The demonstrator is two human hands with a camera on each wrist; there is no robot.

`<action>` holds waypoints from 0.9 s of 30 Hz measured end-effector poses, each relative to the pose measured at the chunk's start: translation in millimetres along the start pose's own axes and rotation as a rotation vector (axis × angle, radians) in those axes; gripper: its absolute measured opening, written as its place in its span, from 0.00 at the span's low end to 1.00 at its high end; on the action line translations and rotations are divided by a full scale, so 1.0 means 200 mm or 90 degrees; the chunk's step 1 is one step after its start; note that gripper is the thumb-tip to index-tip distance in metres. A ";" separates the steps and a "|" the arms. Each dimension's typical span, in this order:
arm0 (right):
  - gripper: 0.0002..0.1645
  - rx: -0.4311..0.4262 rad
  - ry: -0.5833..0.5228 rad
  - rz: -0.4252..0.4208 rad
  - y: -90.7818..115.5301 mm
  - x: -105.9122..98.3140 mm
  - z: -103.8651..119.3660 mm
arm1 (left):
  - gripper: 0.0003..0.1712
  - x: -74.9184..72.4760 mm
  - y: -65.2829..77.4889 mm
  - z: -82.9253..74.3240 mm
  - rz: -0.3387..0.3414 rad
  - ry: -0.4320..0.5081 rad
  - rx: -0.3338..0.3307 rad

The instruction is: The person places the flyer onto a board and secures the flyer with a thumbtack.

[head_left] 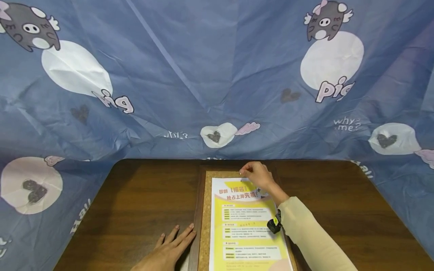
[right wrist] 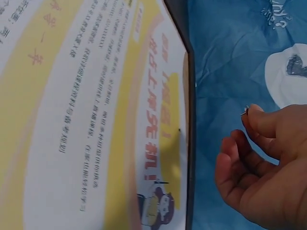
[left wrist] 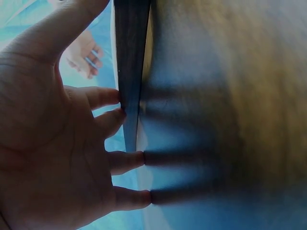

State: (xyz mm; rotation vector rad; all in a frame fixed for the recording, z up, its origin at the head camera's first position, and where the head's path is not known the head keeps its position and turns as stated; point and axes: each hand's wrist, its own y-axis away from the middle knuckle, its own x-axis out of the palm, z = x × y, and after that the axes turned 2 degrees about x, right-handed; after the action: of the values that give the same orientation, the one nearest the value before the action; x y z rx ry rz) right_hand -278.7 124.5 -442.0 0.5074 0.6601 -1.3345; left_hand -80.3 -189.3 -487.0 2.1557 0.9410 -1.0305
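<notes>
A yellow and white printed poster [head_left: 249, 241] lies on a cork board [head_left: 205, 241] with a dark wooden frame [head_left: 194, 241]. Over the board's far edge, my right hand [head_left: 259, 176] pinches a small metal thumbtack [right wrist: 245, 111] between thumb and index finger, its thin point sticking out. The other fingers of that hand are curled. Near the poster's top edge there is a small dark mark [right wrist: 179, 129]. My left hand [head_left: 167, 250] lies at the board's left side with spread fingers, fingertips right at the frame; the left wrist view shows its palm [left wrist: 57, 143] and no held thing.
The board rests on a dark brown wooden table [head_left: 142, 199]. Behind the table hangs a blue cloth [head_left: 190, 75] printed with pigs and hearts. A black wrist camera [head_left: 274, 224] on the right wrist sits above the poster.
</notes>
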 end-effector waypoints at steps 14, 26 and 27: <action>0.10 0.041 -0.023 0.037 -0.02 0.08 -0.08 | 0.65 0.00 0.01 0.00 -0.005 -0.008 0.008; 0.10 0.041 0.003 0.032 -0.04 0.13 -0.14 | 0.66 0.00 0.00 0.00 -0.002 -0.002 0.007; 0.10 0.039 0.005 0.033 -0.04 0.13 -0.15 | 0.65 0.00 0.00 0.00 -0.001 -0.001 0.006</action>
State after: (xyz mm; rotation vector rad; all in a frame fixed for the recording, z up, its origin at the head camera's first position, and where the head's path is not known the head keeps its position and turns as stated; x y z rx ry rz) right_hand -288.0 124.4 -481.0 0.5760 0.6093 -1.3075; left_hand -80.0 -190.2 -487.6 2.1624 0.9385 -1.0393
